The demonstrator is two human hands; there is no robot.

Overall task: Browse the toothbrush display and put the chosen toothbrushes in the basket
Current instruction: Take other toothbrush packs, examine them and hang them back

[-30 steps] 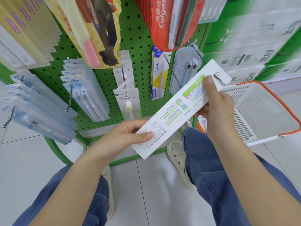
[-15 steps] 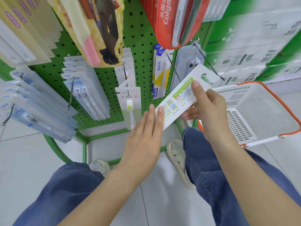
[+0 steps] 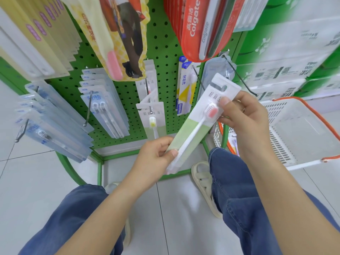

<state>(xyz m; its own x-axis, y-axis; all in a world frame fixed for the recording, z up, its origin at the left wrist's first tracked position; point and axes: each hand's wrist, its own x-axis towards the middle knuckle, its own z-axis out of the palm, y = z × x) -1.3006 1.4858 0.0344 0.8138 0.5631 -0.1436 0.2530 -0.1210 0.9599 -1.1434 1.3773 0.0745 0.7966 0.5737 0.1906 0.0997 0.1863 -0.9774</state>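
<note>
A toothbrush pack with a white and pale green card and a pink-bristled white brush is held slanting in front of the green pegboard display, its front side facing me. My left hand pinches its lower end. My right hand pinches its upper end beside the brush head. A white basket with an orange handle stands to the right of my right hand, on the floor.
Several toothbrush packs hang on hooks: clear blue packs at left, a matching yellow-bristled pack in the middle, red Colgate packs above. A bare hook sticks out near my right hand. My knees and a sandal are below.
The pack has been turned over from its printed back to its front. My left hand let go midway, then took hold of the lower end again.
</note>
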